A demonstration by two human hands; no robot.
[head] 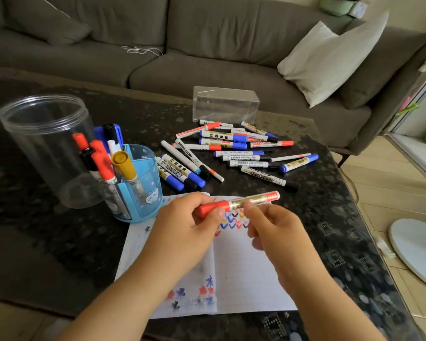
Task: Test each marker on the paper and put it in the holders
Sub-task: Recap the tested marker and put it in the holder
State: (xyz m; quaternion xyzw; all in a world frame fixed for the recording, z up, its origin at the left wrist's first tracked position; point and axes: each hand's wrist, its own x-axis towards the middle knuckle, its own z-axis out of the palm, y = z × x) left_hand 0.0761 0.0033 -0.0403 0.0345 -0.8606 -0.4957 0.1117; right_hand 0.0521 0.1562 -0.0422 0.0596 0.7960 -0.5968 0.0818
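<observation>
A red marker (244, 201) with a gold barrel lies level above the white paper (241, 274). My left hand (182, 230) grips its red cap end. My right hand (273, 230) pinches the barrel near the middle. The cap is on. Rows of red, blue and black test strokes mark the paper under the hands. A blue pen holder (143, 193) at the paper's left corner holds several markers. Beside it stands a tall clear jar (44, 143). A heap of loose markers (231, 153) lies on the table beyond the paper.
A clear rectangular plastic box (225, 104) stands behind the loose markers. The dark speckled table (47, 230) ends at the right by a tiled floor with a white round base (418, 252). A grey sofa (158, 45) with a white cushion (330, 62) runs along the back.
</observation>
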